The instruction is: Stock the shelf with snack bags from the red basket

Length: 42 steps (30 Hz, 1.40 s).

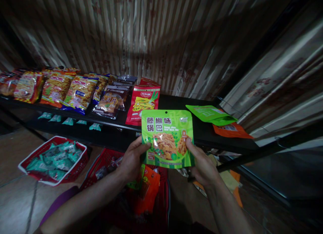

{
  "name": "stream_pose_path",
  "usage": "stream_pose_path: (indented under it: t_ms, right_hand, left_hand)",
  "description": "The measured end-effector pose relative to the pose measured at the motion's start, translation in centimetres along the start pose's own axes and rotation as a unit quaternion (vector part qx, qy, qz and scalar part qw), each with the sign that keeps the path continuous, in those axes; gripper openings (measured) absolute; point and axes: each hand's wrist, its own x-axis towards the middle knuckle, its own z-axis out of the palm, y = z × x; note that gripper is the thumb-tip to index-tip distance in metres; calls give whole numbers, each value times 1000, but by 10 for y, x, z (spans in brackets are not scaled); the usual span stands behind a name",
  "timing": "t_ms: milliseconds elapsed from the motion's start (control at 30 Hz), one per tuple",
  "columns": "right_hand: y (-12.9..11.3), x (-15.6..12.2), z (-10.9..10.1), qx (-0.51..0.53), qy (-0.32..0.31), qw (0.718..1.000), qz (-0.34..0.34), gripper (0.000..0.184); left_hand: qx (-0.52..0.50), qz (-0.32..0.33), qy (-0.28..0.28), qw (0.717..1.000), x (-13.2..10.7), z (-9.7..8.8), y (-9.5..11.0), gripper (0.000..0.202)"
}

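A green snack bag (164, 144) with Chinese lettering and a picture of crispy pieces is held upright before me, its front facing me. My left hand (132, 160) grips its left edge, thumb on the front. On the right edge, my right hand (202, 160) pinches it the same way; the fingers behind the bag are hidden. Just behind the bag, a red snack bag (145, 101) stands on the black shelf (171, 102). To the right, another green bag (212, 113) lies flat on the shelf, partly over an orange bag (232, 130).
Several snack bags (79, 92) stand in rows along the shelf's left part. Small teal packets (68, 121) sit on a lower level. On the floor are a red basket (85, 149) of teal packets and another red basket (165, 193) with orange bags (148, 190). Striped curtain (151, 35) hangs behind.
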Motion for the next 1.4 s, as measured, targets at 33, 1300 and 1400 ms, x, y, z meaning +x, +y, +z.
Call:
stream_pose_path:
  t_ms: [33,1300,1400]
  right_hand:
    - [0,0,-1,1,1,1000,1,35]
    - [-5,2,-11,-39,-20,997,-56,34]
    - [-5,0,-10,-56,-65,994,-66,36]
  left_hand:
    - [0,0,-4,1000,0,0,0,40]
    - [50,11,-71,996,5,-2,0,49]
    - [51,24,-78,995,6,-4,0,50]
